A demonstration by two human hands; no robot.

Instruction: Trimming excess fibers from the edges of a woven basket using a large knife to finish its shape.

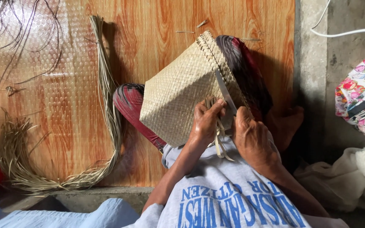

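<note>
The woven basket (182,88) rests on the person's lap above the wood-patterned floor (157,25), its walls and braided rim look finished. The left hand (205,122) pinches loose strip ends (220,141); the right hand (254,139) grips a blade (224,90) against them, so trimming appears left.

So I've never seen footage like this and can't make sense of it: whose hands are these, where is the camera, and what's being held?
The one picture comes from a camera worn on a person's head, looking down at their own lap. The left hand grips loose strip ends at the edge of a tan woven palm-leaf basket. The right hand holds a thin metal blade against it. On the orange wood-pattern floor mat lies a long bundle of dried leaf strips.
</note>
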